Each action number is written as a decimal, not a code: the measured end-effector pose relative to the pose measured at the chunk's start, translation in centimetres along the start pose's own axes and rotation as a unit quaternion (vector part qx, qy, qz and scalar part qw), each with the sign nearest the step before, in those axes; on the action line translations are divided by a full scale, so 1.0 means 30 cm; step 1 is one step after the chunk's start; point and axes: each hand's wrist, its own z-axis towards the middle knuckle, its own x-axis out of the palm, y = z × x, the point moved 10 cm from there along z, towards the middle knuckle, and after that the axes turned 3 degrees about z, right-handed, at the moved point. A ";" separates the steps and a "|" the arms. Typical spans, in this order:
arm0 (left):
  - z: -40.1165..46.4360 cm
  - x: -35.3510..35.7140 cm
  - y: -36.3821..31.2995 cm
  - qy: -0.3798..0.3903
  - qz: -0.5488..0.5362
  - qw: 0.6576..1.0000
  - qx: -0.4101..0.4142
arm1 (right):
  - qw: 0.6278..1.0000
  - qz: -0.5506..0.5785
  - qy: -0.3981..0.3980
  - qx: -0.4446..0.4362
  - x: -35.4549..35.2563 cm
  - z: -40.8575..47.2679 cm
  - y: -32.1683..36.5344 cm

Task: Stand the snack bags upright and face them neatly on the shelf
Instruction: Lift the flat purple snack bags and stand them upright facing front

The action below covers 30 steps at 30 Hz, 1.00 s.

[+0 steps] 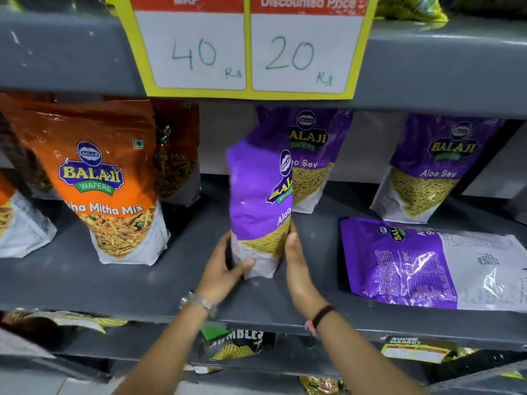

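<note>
Both forearms come up from the bottom of the frame, and the left hand (221, 262) and right hand (295, 252) are clamped on either side of a purple bag (258, 201) near its base. It's standing on the middle shelf (114, 283), long axis vertical, but twisted so the printed front faces off to the right instead of out. Left thumb wraps the front lower corner, right palm is flat on the other side. So the bag sits right between the hands, and it probably just needs a turn to the left to face forward. Behind it is an upright Aloo Sev bag (310, 158), another (433, 169) farther right. A flat bag (433, 263) lies back-up to the right, nearer the right hand. An orange bag (105, 181) stands to the left.
</note>
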 end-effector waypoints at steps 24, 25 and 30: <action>-0.027 -0.178 -0.172 -0.232 0.164 0.954 0.093 | 0.979 -0.189 -0.042 -0.055 -0.237 0.076 0.151; -0.058 -0.153 -0.247 -0.261 0.192 0.935 0.143 | 0.975 -0.205 -0.054 -0.064 -0.307 0.085 0.199; -0.064 0.230 -0.431 -0.084 0.208 0.941 0.254 | 0.907 -0.419 0.052 -0.004 -0.647 0.182 0.306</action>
